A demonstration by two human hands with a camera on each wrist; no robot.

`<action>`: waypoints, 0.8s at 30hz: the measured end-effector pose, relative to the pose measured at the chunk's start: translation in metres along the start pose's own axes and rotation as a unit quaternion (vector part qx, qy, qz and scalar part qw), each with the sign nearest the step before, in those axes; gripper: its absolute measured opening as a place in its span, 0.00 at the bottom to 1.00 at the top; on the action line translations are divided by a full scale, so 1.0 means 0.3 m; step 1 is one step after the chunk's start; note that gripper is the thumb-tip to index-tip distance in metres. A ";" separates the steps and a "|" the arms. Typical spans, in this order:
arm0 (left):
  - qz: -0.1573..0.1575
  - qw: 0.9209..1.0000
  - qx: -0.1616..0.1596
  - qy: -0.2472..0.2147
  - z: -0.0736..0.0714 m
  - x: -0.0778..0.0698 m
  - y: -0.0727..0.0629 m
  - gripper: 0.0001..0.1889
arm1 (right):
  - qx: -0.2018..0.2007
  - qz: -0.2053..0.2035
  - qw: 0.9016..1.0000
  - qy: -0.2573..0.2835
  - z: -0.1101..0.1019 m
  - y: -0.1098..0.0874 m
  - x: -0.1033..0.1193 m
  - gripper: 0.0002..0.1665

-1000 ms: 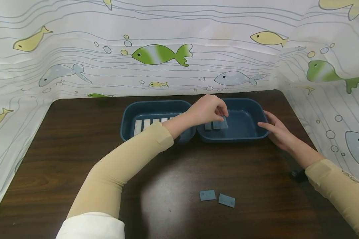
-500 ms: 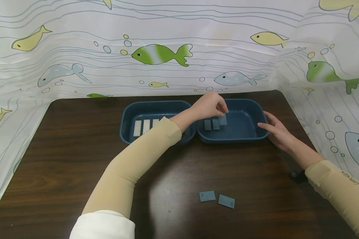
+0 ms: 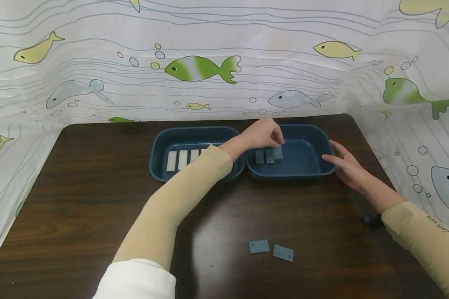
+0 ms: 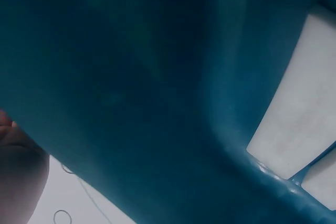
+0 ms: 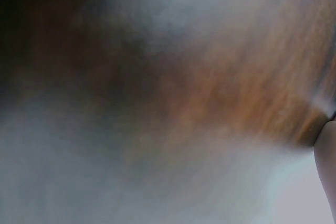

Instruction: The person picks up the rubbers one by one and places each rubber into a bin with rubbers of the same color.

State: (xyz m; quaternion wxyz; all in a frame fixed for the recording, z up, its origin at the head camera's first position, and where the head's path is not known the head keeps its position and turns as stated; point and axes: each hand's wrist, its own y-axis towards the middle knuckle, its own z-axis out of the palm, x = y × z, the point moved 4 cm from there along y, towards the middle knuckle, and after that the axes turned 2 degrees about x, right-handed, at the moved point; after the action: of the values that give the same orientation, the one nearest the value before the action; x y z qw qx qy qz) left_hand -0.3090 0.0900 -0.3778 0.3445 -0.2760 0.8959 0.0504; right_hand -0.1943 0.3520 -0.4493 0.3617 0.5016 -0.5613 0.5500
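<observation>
In the head view my left hand (image 3: 263,133) reaches into the right blue tray (image 3: 303,173). Its thumb and fingertips pinch the upper end of a small grey-blue tile (image 3: 278,153). That tile stands beside two like it, a left tile (image 3: 260,157) and a middle tile (image 3: 270,156), in a row on the tray's floor. My right hand (image 3: 347,166) grips the tray's right end, thumb over the rim and fingers outside. The left wrist view shows blue plastic (image 4: 157,77) and a white block (image 4: 299,98). Blur fills most of the right wrist view.
A second blue tray (image 3: 153,158) touches the first on the left; white blocks (image 3: 182,160) stand in a row in it, partly behind my left forearm. Two loose grey-blue tiles, one left (image 3: 259,246) and one right (image 3: 283,253), lie on the dark wooden table (image 3: 97,199) near the front.
My left forearm has swung to the right. The pinched tile, tilted a second ago, has straightened and now sits by the row. My right hand stays on the tray's end.
</observation>
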 end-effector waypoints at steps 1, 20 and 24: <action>0.003 1.000 0.003 0.000 0.002 0.003 0.004 0.10 | 0.000 0.001 1.000 0.002 0.000 -0.001 0.000 0.35; 0.031 0.999 0.043 -0.009 0.048 0.023 0.053 0.10 | -0.001 0.004 1.000 -0.005 0.000 0.002 0.001 0.40; 0.033 0.999 0.041 -0.011 0.064 0.031 0.060 0.09 | -0.002 0.004 1.000 -0.004 0.000 0.002 0.001 0.42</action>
State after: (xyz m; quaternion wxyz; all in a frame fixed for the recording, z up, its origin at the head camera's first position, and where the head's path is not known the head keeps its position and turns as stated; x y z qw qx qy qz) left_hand -0.3130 0.1064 -0.4000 0.3637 -0.2317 0.9018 0.0282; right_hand -0.1949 0.3519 -0.4490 0.3583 0.5010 -0.5654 0.5486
